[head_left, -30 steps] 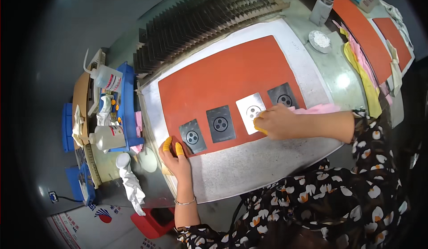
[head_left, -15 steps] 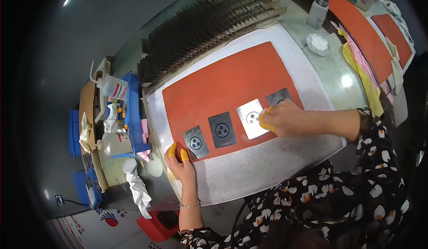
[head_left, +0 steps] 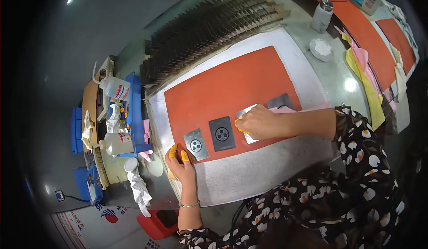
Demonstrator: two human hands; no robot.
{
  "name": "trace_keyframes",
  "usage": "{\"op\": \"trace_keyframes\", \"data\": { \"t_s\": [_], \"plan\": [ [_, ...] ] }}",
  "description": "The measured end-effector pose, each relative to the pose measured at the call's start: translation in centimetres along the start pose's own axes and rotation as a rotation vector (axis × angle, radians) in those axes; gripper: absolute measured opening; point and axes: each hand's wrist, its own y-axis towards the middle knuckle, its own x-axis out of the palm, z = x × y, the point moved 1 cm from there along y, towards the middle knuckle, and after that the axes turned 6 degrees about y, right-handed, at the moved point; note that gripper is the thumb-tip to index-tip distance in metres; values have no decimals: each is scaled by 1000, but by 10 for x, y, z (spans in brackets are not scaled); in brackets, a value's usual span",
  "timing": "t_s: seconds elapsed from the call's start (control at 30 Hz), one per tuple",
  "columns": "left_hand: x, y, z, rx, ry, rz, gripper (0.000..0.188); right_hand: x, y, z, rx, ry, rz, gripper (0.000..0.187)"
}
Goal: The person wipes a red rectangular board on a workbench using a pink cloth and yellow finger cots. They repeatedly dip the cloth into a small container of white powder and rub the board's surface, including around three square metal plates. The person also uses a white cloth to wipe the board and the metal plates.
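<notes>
Several small metal plates with round three-hole patterns lie in a row on an orange-red mat (head_left: 223, 88). My right hand (head_left: 261, 123), fingers closed and wearing yellow finger cots, presses on the bright silver plate (head_left: 254, 108) and hides most of it. A pink cloth (head_left: 285, 109) trails from this hand behind my wrist; its gripped part is hidden. To its left lie a dark plate (head_left: 222, 134) and a grey plate (head_left: 196, 145). Another grey plate (head_left: 280, 101) is partly covered. My left hand (head_left: 180, 162), also in yellow cots, rests at the mat's near left corner with thumb and finger apart.
A long rack of thin upright plates (head_left: 209, 35) stands behind the mat. A blue tray (head_left: 136, 115) with squeeze bottles (head_left: 117, 144) is at left. At right are a metal-topped jar (head_left: 322, 17), a dish of white material (head_left: 321, 49) and a yellow cloth (head_left: 368, 90).
My right hand has moved left across the silver plate, covering more of it. The pink cloth now shows behind my wrist. My left hand has stayed at the mat's corner.
</notes>
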Motion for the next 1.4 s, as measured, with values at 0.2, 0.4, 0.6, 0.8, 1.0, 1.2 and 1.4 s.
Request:
{"op": "trace_keyframes", "data": {
  "t_s": [0.2, 0.4, 0.6, 0.8, 1.0, 1.2, 1.4],
  "plan": [
    [-6, -3, 8, 36, 71, 33, 26, -8, -2, 27, 16, 11, 94, 5],
    [-4, -1, 5, 63, 38, 29, 25, -22, 6, 30, 113, 2, 2, 9],
    [-5, -2, 6, -10, 48, -8, 27, -17, 27, 18, 174, -60, -104, 17],
    [-4, -2, 9, 14, 48, 17, 27, -23, 2, 30, 162, -75, -5, 10],
    [-2, -1, 9, 98, 29, 15, 27, -36, -2, 44, 75, -96, -90, 10],
    [-1, -1, 4, 37, 59, 11, 25, -26, -6, 37, 112, -16, 17, 7],
    [-2, -2, 8, 24, 38, 4, 24, -21, 12, 38, 82, 5, -104, 9]
  ]
}}
